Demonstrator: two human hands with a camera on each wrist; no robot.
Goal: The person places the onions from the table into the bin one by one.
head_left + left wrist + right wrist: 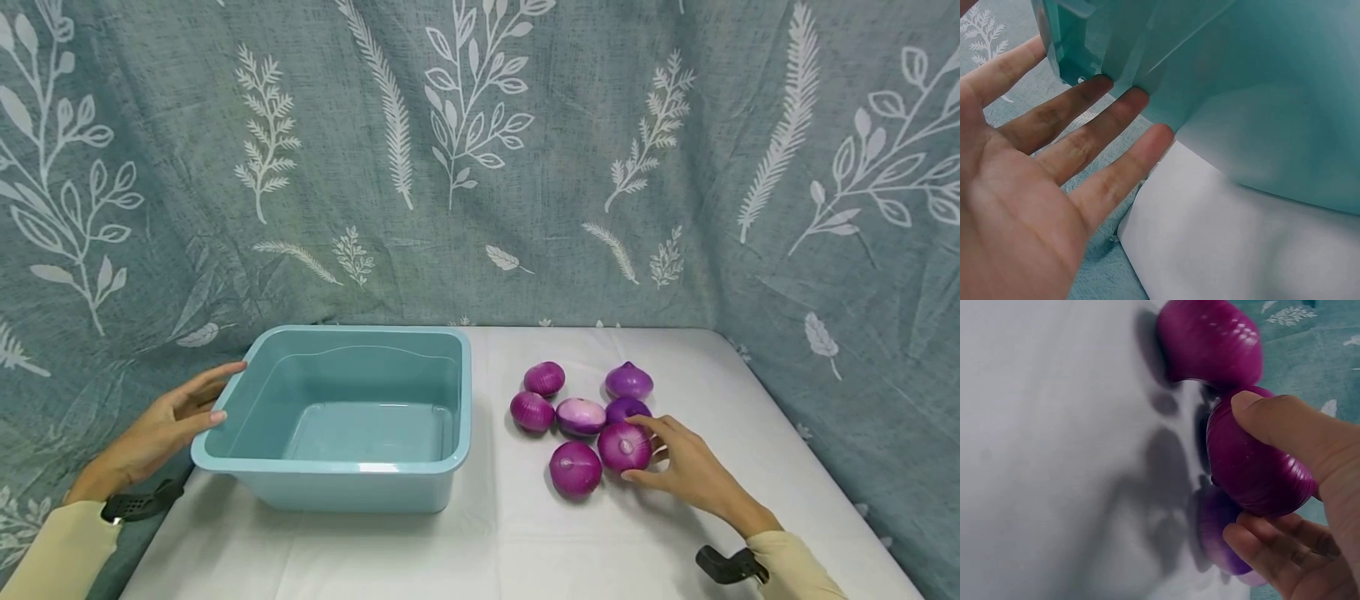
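My right hand [686, 467] grips a red onion [624, 447] between thumb and fingers, at the near right of a group of several onions. In the right wrist view the thumb lies across that onion [1260, 456], and the fingertips are on its opposite side. Whether it touches the table cannot be told. Close by are another red onion [575, 470] and a darker purple onion [627, 409]. At the left, my left hand [168, 421] touches the rim of a light blue plastic tub [337, 483]. Its fairly straight fingers [1129, 156] meet the tub's outer side below the rim.
A white cloth covers the table [480, 558]. Behind and around it hangs a grey-green curtain [480, 267] with white leaf prints. Farther back among the onions are a pale-topped one [581, 416], a pointed purple one [628, 381] and two more reddish ones. Nothing shows inside the tub.
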